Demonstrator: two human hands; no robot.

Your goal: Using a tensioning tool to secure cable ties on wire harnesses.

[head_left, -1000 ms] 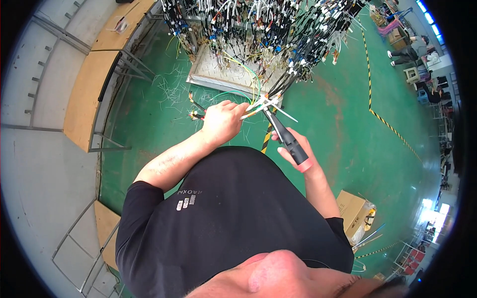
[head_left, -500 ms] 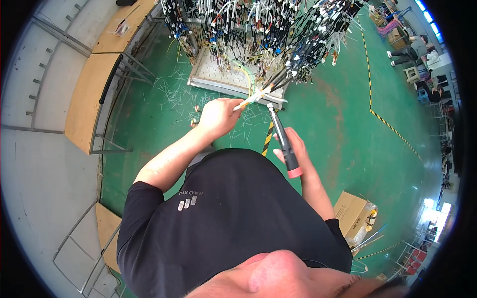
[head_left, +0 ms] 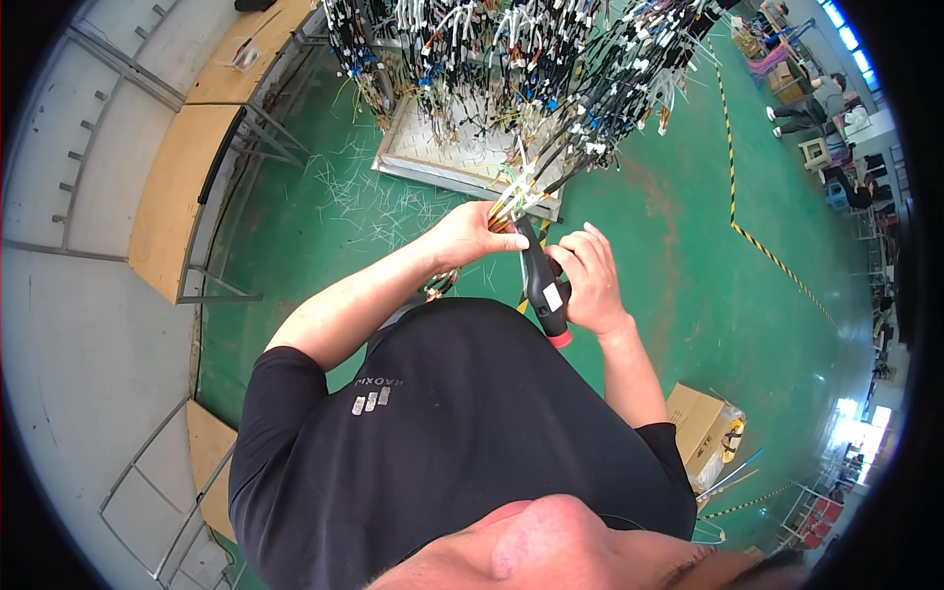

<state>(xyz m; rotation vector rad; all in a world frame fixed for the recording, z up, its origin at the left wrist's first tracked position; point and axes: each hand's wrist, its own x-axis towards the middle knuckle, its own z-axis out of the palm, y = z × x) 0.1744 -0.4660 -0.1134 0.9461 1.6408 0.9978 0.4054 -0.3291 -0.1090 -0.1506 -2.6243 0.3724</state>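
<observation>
My left hand [head_left: 468,236] is closed round a bundle of wires [head_left: 507,208] with orange, yellow and white strands and pale ends. The bundle leads up to the large hanging mass of wire harnesses [head_left: 511,69]. In my right hand [head_left: 592,283] is a black cable tie gun [head_left: 541,280] with a red end cap. Its nose meets the bundle just beside my left thumb. The right fingers curl at the gun's right side and are partly hidden. More wire ends [head_left: 442,285] dangle below my left wrist.
Under the harnesses stands a pale tray-like base [head_left: 433,172]. Thin white strips [head_left: 364,202] litter the green floor. Wooden benches [head_left: 182,187] line the left wall. An open cardboard box [head_left: 696,423] sits at lower right. People [head_left: 816,108] are far off at upper right.
My left hand has shifted right along with the wires. The cable tie gun has swung left and turned, so its nose now meets the bundle. My right fingers have curled more.
</observation>
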